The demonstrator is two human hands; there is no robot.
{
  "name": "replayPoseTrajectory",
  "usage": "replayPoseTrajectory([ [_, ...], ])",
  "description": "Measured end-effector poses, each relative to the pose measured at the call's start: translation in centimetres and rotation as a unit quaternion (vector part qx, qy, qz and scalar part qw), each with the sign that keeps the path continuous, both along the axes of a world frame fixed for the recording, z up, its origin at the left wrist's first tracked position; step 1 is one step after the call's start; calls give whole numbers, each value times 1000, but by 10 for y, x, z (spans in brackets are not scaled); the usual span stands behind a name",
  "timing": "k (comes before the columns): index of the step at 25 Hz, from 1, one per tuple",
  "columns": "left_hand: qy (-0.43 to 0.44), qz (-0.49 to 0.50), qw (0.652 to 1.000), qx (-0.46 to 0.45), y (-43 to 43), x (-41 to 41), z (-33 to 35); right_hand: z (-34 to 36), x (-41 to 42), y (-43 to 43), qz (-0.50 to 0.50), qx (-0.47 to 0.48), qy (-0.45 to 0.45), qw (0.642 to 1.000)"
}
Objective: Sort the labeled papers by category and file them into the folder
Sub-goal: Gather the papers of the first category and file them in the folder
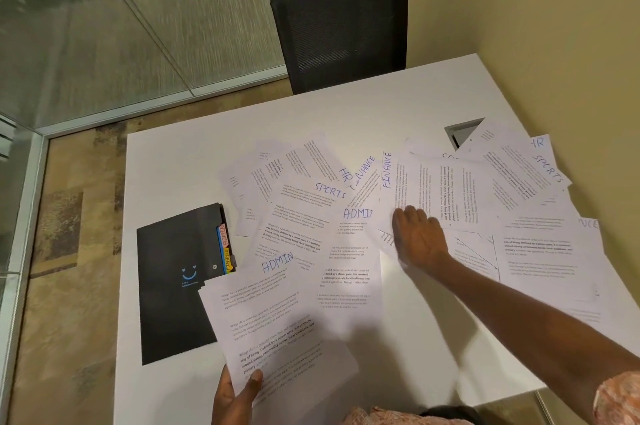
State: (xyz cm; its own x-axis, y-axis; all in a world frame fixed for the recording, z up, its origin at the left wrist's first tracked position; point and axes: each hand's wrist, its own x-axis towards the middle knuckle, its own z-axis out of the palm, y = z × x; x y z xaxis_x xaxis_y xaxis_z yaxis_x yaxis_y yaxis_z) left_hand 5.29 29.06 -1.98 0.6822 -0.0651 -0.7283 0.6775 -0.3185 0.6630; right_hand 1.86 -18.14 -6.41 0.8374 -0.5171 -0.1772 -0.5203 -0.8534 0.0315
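Note:
Several printed papers lie spread over the white table, hand-labelled ADMIN, SPORTS, HR and FINANCE. My left hand pinches the bottom edge of an ADMIN sheet, held up over the table's near side. My right hand reaches out with its fingers down on a FINANCE sheet beside a second ADMIN sheet. A black folder lies shut at the left, its coloured tabs sticking out of its right edge.
A black mesh chair stands at the table's far side. A triangular cable opening sits in the tabletop at the back right. A yellow wall runs along the right, a glass partition along the left.

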Motion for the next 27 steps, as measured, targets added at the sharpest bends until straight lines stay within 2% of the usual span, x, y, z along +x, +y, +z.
replayPoseTrajectory([
  [2,-8,-8,1000,-8,-2,1,3,-6,-14,36,-75,87,-68,991],
  [4,-16,-13,1000,-11,-4,2,7,-8,-20,76,-182,201,-87,958],
  [6,-24,-17,999,-13,-7,2,11,-4,-13,108,-289,264,-41,919],
  [8,-28,-17,999,-18,-7,2,14,7,-1,131,-357,261,-5,897],
  [11,-26,-7,999,-24,-2,2,12,13,17,154,-382,217,-8,898],
  [16,-33,-2,999,-17,10,-1,14,2,32,168,-392,219,-48,892],
  [18,-41,2,999,-20,16,-4,13,4,32,167,-388,236,-62,889],
  [22,-21,32,998,-45,26,-2,12,18,21,151,-392,308,-113,860],
  [27,-18,36,998,-47,26,5,19,50,-3,126,-355,340,-165,855],
])
